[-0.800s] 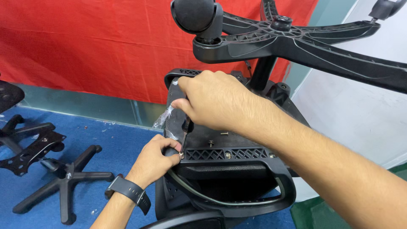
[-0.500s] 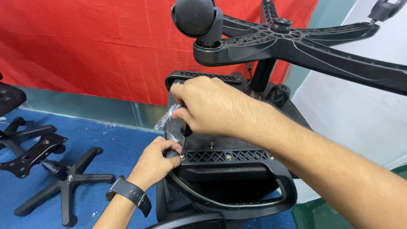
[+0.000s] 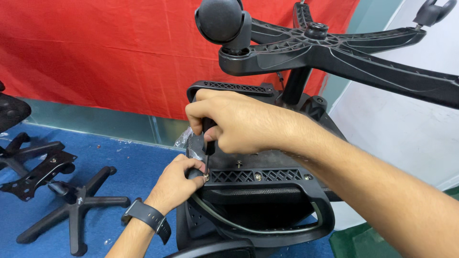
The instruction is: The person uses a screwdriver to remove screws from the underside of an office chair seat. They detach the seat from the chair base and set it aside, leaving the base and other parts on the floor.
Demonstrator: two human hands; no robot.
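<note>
An upturned black office chair (image 3: 267,191) stands in front of me, its five-star base (image 3: 334,48) with castors up in the air. My right hand (image 3: 234,122) is wrapped round the black handle of a screwdriver (image 3: 207,143), whose tip points down at a screw on the left edge of the seat's underside. My left hand (image 3: 177,181), with a dark watch on the wrist, pinches the spot right at the screwdriver's tip. A bit of clear plastic wrap (image 3: 184,141) shows behind the tool.
On the blue floor at left lie a loose black star base (image 3: 71,205) and a black metal seat plate (image 3: 38,174). Part of another black chair (image 3: 12,112) sits at the far left. A red cloth (image 3: 95,52) hangs behind; a white wall (image 3: 401,119) stands on the right.
My right hand has lifted slightly and turned on the screwdriver handle. My left hand stays at the screw. The chair has not moved.
</note>
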